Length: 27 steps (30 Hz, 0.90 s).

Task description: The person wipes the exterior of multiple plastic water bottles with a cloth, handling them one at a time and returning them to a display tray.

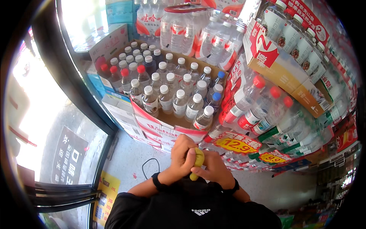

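Close to my chest, both hands are wrapped round a bunched, twisted yellow cloth [198, 157]. My left hand [182, 153] grips its upper part, the thumb pressed against it. Lower and to the right, my right hand [216, 168] closes on it too, and a short yellow end [194, 176] pokes out below. Much of the cloth is hidden by my fingers. Just beyond my hands stands an open cardboard box [167, 129] of upright drink bottles [180, 102] with white, red and blue caps.
Shrink-wrapped water bottles [178, 32] are stacked behind the box. At the right, a shelf-like stack holds lying bottles [253, 118], red and yellow price signs [237, 142] and a tilted carton [284, 68]. A glass door [72, 152] stands at the left, with a yellow mat [106, 198] beside it.
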{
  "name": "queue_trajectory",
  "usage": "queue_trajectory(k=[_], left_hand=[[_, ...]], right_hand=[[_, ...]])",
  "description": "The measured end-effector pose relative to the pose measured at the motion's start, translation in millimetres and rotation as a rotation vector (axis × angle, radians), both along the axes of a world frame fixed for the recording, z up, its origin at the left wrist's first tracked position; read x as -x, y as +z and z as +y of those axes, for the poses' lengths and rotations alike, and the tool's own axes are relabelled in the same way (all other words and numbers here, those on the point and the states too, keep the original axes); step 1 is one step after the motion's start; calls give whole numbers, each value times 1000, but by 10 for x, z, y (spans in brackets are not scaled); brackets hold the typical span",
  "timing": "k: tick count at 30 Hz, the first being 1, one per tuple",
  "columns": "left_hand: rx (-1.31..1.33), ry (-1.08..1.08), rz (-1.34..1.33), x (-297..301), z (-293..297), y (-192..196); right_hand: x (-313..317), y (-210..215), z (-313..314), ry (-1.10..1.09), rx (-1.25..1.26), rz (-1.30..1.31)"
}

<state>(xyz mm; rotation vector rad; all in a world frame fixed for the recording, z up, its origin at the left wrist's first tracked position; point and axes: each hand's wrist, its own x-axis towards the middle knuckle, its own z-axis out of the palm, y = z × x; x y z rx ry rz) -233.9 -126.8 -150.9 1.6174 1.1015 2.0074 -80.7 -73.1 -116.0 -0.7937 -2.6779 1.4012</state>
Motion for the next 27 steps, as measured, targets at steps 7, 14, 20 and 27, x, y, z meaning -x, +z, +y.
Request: queue_trajectory(k=[7,14,20,27], left_hand=[[-103,238,417,23,89,-28],[417,213,300,100,41,165],[589,-85,161,120,-12,103],[729,-320,294,130,-27,18]], right_hand=[[220,-433,-82,-160,317,696],[207,-280,-111,-398,156,591],[149,-373,-21,-622,-224,557],[-225,-617,201,-727,-129,607]])
